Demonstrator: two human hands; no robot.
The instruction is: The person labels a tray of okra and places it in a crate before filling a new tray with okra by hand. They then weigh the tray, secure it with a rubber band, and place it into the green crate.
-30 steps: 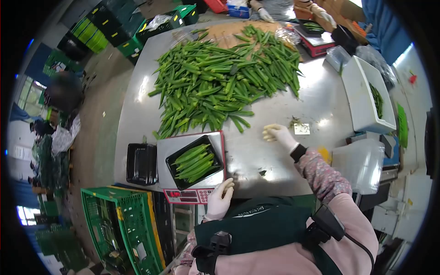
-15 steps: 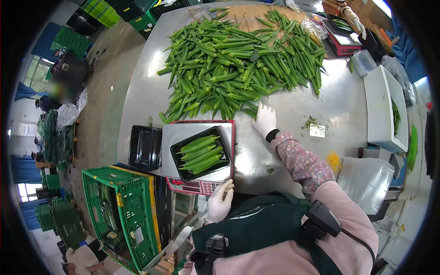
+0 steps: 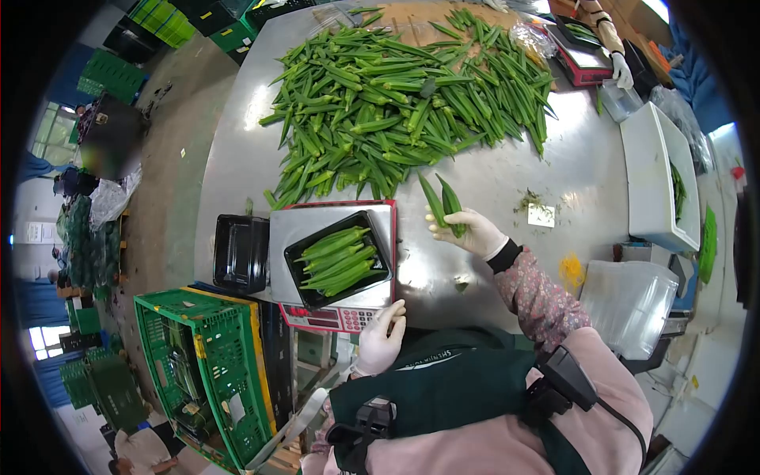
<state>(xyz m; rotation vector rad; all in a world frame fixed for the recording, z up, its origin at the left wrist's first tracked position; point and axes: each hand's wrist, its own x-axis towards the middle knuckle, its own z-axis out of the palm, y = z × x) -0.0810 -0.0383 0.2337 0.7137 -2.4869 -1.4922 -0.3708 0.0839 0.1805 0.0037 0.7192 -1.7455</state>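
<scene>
Two okra pods (image 3: 450, 201) point up and away from my gloved right hand (image 3: 473, 233), pinched between its thumb and fingers above the table, just right of the scale. My gloved left hand (image 3: 381, 339) rests beside the front right corner of the red digital scale (image 3: 351, 320), near its keypad. Its fingers are loosely bent and apart, with nothing held. On the scale's plate lies a slightly turned black plastic tray (image 3: 315, 299) holding a row of okra (image 3: 338, 261). Beyond the scale spreads a large heap of loose okra (image 3: 372, 103).
Empty black trays (image 3: 241, 252) stand left of the scale. A green crate (image 3: 207, 348) is below them. To the right are a white foam box (image 3: 666, 178) and clear plastic lids (image 3: 629, 305). Another person's gloved hand (image 3: 621, 71) is near a second scale (image 3: 584, 73).
My right hand has drawn back from the heap's near edge and now holds two okra pods up. The left hand stays by the scale. The other person's hand has moved down toward a clear container.
</scene>
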